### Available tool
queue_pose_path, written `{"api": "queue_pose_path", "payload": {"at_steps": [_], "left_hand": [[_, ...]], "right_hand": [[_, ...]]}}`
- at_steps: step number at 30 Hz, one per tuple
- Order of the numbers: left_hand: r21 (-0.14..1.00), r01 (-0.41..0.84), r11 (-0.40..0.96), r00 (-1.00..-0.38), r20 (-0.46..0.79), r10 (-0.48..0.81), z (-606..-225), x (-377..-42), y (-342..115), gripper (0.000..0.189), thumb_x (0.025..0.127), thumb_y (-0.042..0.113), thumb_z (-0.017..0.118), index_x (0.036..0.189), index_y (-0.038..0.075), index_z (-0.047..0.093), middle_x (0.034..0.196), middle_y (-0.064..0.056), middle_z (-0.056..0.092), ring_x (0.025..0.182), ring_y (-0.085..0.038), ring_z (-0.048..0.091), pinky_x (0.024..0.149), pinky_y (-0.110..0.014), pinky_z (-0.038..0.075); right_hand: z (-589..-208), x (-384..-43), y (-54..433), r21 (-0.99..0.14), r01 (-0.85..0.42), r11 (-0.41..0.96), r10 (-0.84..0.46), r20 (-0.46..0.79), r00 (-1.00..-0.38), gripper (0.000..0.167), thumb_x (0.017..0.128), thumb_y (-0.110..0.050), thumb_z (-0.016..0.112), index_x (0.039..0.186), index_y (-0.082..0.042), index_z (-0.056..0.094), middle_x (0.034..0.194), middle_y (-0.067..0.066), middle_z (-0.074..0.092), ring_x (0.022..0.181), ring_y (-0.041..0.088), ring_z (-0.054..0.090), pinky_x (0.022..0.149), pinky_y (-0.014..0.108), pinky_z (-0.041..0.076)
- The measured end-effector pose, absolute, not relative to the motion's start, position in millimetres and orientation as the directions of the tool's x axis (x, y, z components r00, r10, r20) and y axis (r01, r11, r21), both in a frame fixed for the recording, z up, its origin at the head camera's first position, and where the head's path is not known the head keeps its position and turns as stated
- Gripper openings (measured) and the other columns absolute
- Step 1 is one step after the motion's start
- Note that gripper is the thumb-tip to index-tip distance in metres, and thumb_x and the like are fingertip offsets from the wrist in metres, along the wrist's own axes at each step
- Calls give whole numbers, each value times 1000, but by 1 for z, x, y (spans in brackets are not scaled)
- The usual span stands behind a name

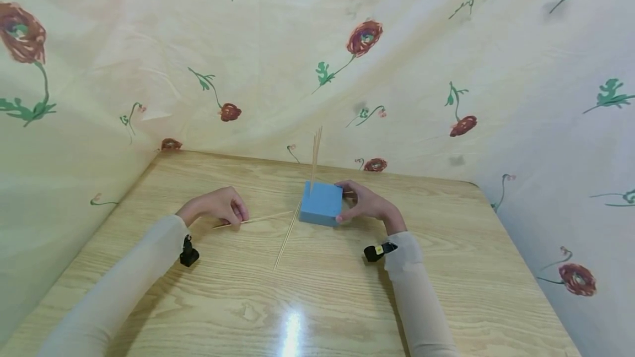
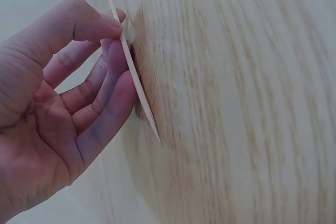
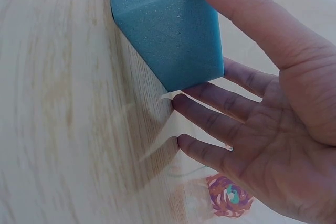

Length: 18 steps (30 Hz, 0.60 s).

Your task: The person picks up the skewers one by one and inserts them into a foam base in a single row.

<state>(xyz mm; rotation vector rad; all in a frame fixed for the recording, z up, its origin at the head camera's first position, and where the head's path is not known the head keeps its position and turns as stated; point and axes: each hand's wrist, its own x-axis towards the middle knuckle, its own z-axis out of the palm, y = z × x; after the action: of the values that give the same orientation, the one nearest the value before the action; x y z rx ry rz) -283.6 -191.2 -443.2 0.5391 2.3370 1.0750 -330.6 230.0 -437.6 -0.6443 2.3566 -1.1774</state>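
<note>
Between thumb and fingertips my left hand (image 1: 224, 206) pinches a thin wooden skewer (image 2: 136, 81). Its pointed end slants down close over the table in the left wrist view, while the other end reaches toward a blue foam block (image 1: 323, 200). My right hand (image 1: 366, 203) grips this block from its right side, thumb at the near corner and fingers round the back, as the right wrist view shows. Several upright skewers (image 1: 315, 161) rise from the block's left part, leaning slightly.
Loose skewers (image 1: 286, 238) lie on the wooden table (image 1: 238, 302), left of the block and slanting toward me. Part of another stick (image 1: 349, 193) shows by the right hand. A flower-printed cloth (image 1: 278, 59) hangs behind the table and along both sides.
</note>
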Motion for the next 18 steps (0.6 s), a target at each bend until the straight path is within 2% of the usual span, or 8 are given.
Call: {"api": "queue_pose_path", "payload": {"at_steps": [7,18], "left_hand": [[809,152,568,-797,-239,555,-446,-287,-194,19,79,-4,71,97,-5,76,80,-7,74,62,-6,56,55,-20,49],[847,216,486,-822,-111,559,-444,-287,-191,23,84,-3,68,105,-8,75,103,-22,75,80,-9,67,67,-22,56]], "right_hand": [[-438,-330,230,-822,-213,529,-576,-162,-802,94,77,-20,91,154,-11,38,159,16,38,148,40,34,123,58,27],[-440,-332,231,-816,-216,536,-574,-164,-802,94,77,-20,91,154,-11,38,158,16,39,148,40,35,123,58,27]]}}
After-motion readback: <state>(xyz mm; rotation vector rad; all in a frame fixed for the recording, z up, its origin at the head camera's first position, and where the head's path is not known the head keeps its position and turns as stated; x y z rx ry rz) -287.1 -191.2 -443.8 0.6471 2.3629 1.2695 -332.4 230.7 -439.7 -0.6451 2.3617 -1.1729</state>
